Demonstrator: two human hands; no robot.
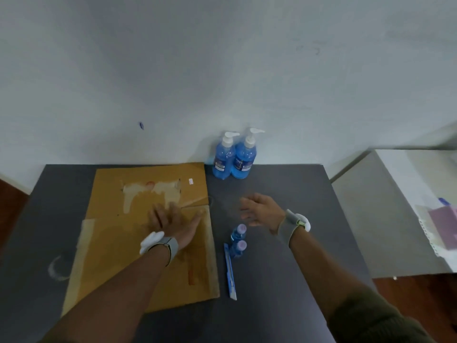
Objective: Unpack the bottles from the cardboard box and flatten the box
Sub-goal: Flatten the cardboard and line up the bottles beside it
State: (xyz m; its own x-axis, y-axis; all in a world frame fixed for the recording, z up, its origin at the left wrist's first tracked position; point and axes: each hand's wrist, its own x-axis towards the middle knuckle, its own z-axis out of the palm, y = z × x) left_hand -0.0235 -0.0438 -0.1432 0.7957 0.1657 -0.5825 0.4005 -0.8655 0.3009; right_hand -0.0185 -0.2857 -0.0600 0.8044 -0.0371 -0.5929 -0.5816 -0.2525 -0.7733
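The brown cardboard box (118, 246) lies flat on the dark table (279, 256), left of centre. My left hand (173, 219) rests palm down on it with fingers spread. My right hand (259, 211) hovers open above the table to the right of the box, holding nothing. Two large blue pump bottles (233, 157) stand side by side at the table's far edge against the wall. Two small blue bottles with purple caps (239, 240) stand close together just below my right hand.
A blue and white box cutter (230, 271) lies along the right edge of the cardboard. A white cabinet (385, 214) with papers on top stands to the right of the table. A pale wall (222, 70) rises behind the table.
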